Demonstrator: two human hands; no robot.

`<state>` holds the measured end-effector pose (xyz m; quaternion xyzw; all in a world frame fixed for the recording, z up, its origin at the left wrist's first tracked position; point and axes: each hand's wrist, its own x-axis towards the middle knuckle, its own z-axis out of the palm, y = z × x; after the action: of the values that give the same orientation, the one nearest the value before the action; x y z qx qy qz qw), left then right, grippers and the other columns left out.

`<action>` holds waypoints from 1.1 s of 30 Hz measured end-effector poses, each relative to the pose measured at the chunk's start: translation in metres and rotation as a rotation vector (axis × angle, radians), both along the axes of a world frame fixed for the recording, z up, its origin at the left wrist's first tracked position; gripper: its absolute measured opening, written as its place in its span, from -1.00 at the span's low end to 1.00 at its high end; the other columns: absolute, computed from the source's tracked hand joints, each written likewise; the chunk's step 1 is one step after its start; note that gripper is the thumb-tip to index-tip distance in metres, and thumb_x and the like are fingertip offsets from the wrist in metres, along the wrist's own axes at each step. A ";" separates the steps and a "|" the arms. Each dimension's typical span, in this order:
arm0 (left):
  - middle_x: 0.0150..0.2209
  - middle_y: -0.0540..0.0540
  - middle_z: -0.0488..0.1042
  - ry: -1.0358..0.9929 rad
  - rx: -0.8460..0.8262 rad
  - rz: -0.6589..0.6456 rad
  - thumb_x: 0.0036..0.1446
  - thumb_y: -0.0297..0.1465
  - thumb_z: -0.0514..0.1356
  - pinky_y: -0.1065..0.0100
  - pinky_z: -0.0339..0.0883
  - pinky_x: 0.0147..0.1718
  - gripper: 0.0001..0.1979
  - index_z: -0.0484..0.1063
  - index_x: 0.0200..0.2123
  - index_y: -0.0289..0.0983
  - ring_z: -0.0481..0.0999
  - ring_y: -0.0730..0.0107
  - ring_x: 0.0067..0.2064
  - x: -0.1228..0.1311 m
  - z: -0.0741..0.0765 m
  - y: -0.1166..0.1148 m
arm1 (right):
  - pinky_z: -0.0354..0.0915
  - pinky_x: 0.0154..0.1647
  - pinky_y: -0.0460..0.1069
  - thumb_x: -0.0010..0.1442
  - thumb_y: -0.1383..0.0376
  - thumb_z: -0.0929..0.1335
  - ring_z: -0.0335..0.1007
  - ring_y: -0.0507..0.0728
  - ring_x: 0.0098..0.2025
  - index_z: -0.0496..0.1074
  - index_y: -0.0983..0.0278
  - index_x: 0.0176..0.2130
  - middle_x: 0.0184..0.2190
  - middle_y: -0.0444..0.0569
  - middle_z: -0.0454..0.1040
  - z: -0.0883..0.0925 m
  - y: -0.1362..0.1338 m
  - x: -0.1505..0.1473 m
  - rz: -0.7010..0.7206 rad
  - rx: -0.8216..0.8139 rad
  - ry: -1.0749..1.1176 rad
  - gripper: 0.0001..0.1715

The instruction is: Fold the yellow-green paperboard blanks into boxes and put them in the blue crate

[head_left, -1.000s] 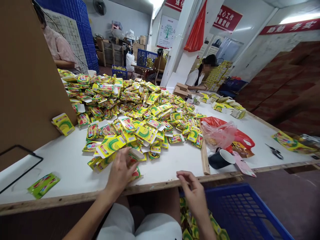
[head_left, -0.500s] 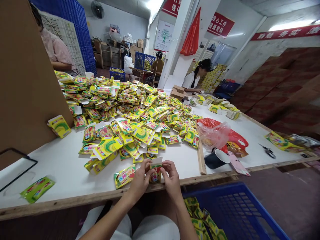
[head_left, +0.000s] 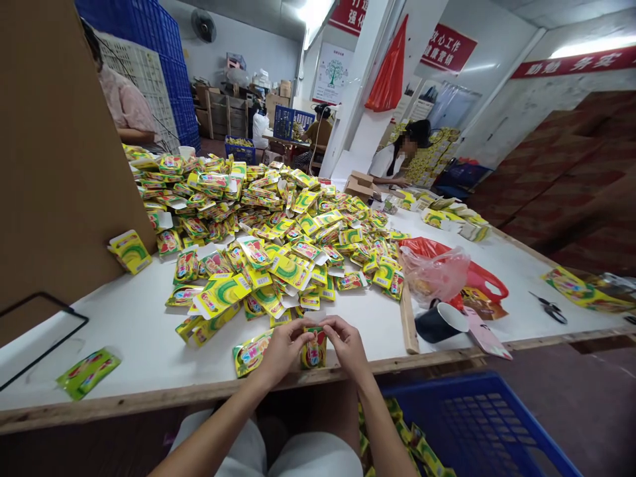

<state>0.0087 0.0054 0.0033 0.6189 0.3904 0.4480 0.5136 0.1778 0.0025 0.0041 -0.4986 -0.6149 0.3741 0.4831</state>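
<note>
Between my two hands, close to the table's front edge, stands a small yellow and green printed carton with a white flap raised at its top. My left hand grips the carton's upper left side. On the other side, the fingers of my right hand pinch the upper right corner by the flap. A colourful packet lies flat just left of my left hand. Behind my hands spreads a large heap of similar cartons, some with white flaps showing.
A wooden strip, dark mug, red plastic bag and scissors lie to the right. Below the edge sits a blue crate holding packets. A cardboard panel stands left, near a green packet. Co-workers sit beyond.
My fingers have moved up to the carton's top, at the flap, and more of its front shows. The whole view has shifted slightly.
</note>
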 end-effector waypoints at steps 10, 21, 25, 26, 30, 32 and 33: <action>-0.20 -0.09 0.51 0.009 0.043 0.081 0.14 -0.38 0.13 0.28 0.42 -0.14 -0.83 0.32 -0.16 -0.21 0.55 0.30 -0.18 0.002 -0.007 -0.011 | 0.33 -0.28 -0.01 0.09 0.13 0.39 0.41 0.14 -0.32 0.47 0.28 -0.35 -0.42 -0.04 0.50 -0.012 -0.005 0.002 -0.125 -0.032 0.162 -0.75; -0.16 -0.12 0.53 0.044 0.056 0.075 0.15 -0.40 0.12 0.28 0.44 -0.17 -0.76 0.36 -0.09 -0.22 0.57 0.31 -0.21 -0.001 -0.002 -0.011 | 0.34 -0.17 0.00 0.12 0.10 0.36 0.42 0.15 -0.21 0.46 0.24 -0.14 -0.29 -0.04 0.51 0.003 -0.002 0.003 0.057 -0.073 0.092 -0.64; -0.23 -0.11 0.53 0.032 0.037 0.080 0.12 -0.42 0.14 0.28 0.45 -0.18 -0.83 0.39 -0.18 -0.26 0.56 0.32 -0.23 -0.003 -0.002 -0.009 | 0.35 -0.15 0.04 0.12 0.11 0.36 0.44 0.18 -0.19 0.49 0.24 -0.19 -0.29 -0.02 0.52 0.004 0.000 0.003 0.088 -0.103 0.094 -0.68; -0.21 -0.11 0.52 0.021 0.043 0.089 0.11 -0.43 0.14 0.27 0.44 -0.14 -0.85 0.40 -0.21 -0.26 0.55 0.31 -0.19 -0.003 -0.003 -0.009 | 0.34 -0.15 0.05 0.13 0.12 0.36 0.44 0.18 -0.19 0.51 0.25 -0.22 -0.29 -0.01 0.53 0.004 0.000 0.002 0.079 -0.096 0.085 -0.71; -0.10 -0.12 0.48 -0.071 0.088 0.116 0.09 -0.50 0.13 0.22 0.34 0.00 -0.81 0.35 -0.18 -0.25 0.49 0.31 -0.04 0.003 -0.005 -0.009 | 0.32 -0.08 0.09 0.14 0.20 0.35 0.43 0.20 -0.15 0.51 0.25 -0.34 -0.27 0.01 0.52 0.002 -0.005 -0.006 0.001 0.014 0.075 -0.81; -0.12 -0.11 0.49 -0.093 0.098 0.131 0.10 -0.53 0.11 0.22 0.35 -0.01 -0.74 0.30 -0.11 -0.23 0.50 0.33 -0.07 0.006 -0.005 -0.009 | 0.32 -0.07 0.09 0.15 0.22 0.34 0.43 0.18 -0.15 0.48 0.24 -0.30 -0.26 0.00 0.52 0.000 -0.008 -0.009 -0.047 0.057 0.118 -0.85; -0.13 -0.11 0.49 -0.075 0.111 0.137 0.10 -0.55 0.10 0.22 0.35 -0.02 -0.72 0.29 -0.10 -0.23 0.50 0.33 -0.08 0.006 -0.004 -0.010 | 0.33 -0.08 0.09 0.15 0.23 0.34 0.43 0.17 -0.16 0.46 0.23 -0.25 -0.26 0.00 0.52 -0.001 -0.010 -0.011 -0.071 0.065 0.147 -0.85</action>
<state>0.0150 -0.0044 -0.0004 0.6012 0.3870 0.5259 0.4607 0.1670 -0.0073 0.0035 -0.4755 -0.5716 0.3720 0.5557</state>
